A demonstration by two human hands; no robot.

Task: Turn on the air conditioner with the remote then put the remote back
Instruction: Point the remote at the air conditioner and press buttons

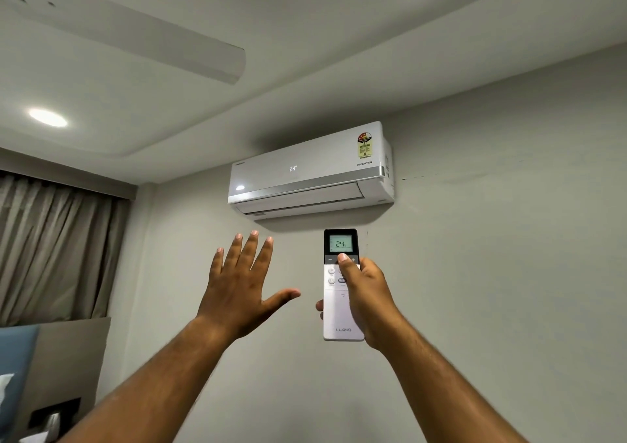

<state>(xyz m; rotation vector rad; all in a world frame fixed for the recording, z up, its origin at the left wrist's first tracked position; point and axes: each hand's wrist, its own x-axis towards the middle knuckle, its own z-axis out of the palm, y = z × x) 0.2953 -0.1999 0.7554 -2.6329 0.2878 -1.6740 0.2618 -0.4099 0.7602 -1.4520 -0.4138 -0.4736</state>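
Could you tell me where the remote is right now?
The remote is upright in the right hand, centre-right of the head view, just below the wall-mounted air conditioner.

The air conditioner (310, 171) shows "24°" in lit white digits on its front panel, and "INVERTER" is printed in grey near its right end. Above that word sits a sticker (364, 145) in red, yellow and green, its print too small to read; a small dark logo at the panel's upper left is also unreadable. The remote (341, 310) shows "24" on its green screen, "−" and "+" on the dark strip below it, and "LLOYD" near its bottom edge.
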